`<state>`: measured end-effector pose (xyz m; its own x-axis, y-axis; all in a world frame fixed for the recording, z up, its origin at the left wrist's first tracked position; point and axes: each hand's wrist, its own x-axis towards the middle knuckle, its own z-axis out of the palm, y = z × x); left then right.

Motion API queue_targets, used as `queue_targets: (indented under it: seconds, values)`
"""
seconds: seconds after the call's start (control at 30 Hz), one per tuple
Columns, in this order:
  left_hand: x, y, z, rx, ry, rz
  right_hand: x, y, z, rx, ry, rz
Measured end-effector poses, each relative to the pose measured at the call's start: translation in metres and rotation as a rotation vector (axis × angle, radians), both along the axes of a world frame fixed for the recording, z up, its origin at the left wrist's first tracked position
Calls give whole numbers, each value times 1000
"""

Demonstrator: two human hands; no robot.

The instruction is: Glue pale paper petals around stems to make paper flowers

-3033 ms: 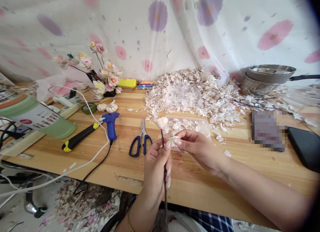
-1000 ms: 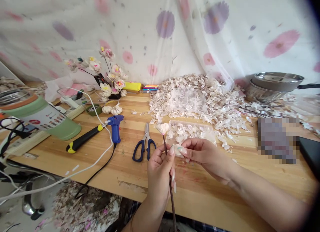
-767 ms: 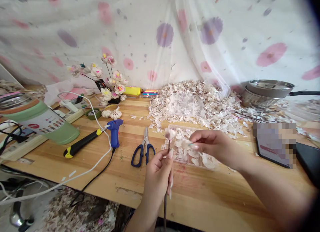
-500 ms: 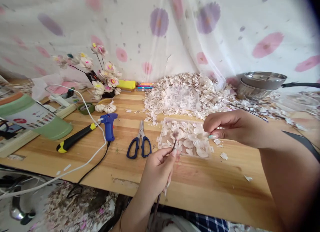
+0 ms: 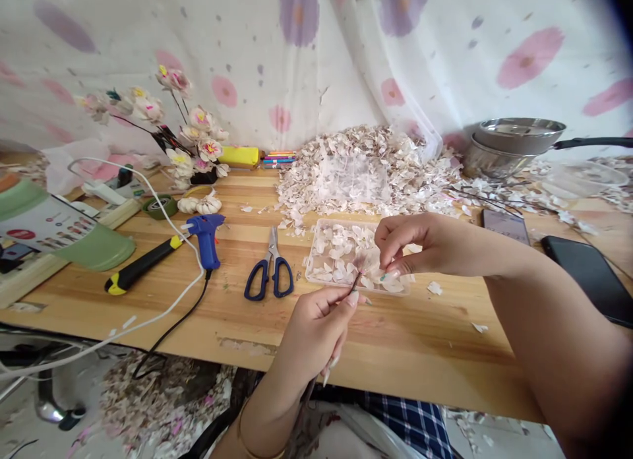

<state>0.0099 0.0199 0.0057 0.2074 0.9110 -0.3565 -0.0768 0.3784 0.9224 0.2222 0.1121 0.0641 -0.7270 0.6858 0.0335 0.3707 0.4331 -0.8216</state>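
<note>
My left hand (image 5: 316, 320) pinches the stem (image 5: 354, 284); at two o'clock my right hand (image 5: 420, 244) presses a petal (image 5: 368, 261) onto its small bud. Few petals on, many left in the tray (image 5: 316, 264).

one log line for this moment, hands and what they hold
left hand: grips thin brown stem | right hand: pinches pale petal at stem tip | under: clear plastic petal tray

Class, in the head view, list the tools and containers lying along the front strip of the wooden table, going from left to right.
Utility knife → blue glue gun → blue-handled scissors → clear tray of petals → black phone.
</note>
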Motion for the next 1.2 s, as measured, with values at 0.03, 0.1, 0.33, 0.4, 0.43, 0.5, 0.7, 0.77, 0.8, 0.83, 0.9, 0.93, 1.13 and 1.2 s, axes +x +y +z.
queue_targets:
  seconds: [0.03,0.1,0.33,0.4,0.43,0.5,0.7,0.77,0.8,0.83,0.9,0.93,1.13,1.2]
  values:
    - [0,0,0,-4,-2,-13,0,0,-1,-5,-5,-17]
    - [-1,1,0,-11,-5,-52,0,1,-2,-19,-5,-53]
    - [-7,4,-1,-41,3,-152,0,4,-2,-105,-49,-101]
    - [-7,4,-1,-37,-4,-169,0,4,-1,-127,-73,-113]
    - [-8,5,-1,-33,-6,-173,0,4,-1,-132,-78,-118]
    - [-8,5,-2,-32,-10,-183,0,4,-1,-139,-91,-127]
    - [-7,4,-3,-34,-16,-187,0,5,-2,-143,-109,-144]
    - [-8,4,-4,-31,-23,-186,1,6,-3,-131,-102,-156]
    - [-8,4,-5,-31,-26,-185,1,6,-3,-124,-101,-163]
    - [-8,5,-6,-30,-29,-184,1,6,-4,-119,-101,-169]
    - [-9,5,-8,-24,-32,-181,1,7,-4,-116,-106,-179]
    - [-10,5,-8,-23,-34,-183,1,7,-4,-114,-109,-181]
    - [-10,5,-9,-12,-46,-189,2,6,-1,-92,-152,-170]
    - [-10,5,-10,-13,-49,-193,1,6,1,-81,-173,-170]
